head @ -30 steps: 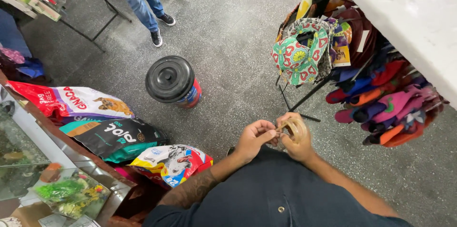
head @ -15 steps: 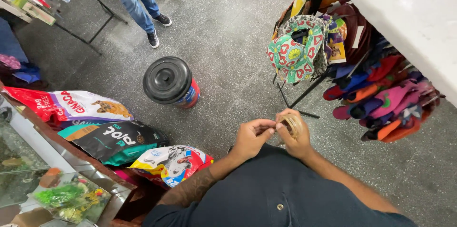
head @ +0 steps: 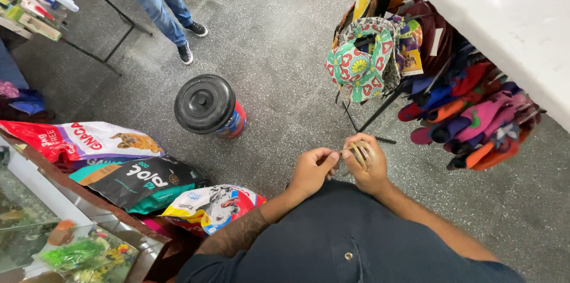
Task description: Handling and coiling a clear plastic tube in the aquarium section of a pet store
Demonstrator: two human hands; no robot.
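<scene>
Since a second ago the hands are sitting in nearly the same spot, so this is fine finger work: the left hand (head: 312, 170) is pinching one end of the small tan loop of bands (head: 358, 153), while the right hand (head: 367, 167) is curling closed around it, loop wrapping its fingers, just in front of the dark shirt. Open grey floor (head: 279, 39) is lying ahead; the rack of fabric goods (head: 415, 75) is crowding right, lidded bucket (head: 209, 106) and feed bags (head: 142, 179) left.
</scene>
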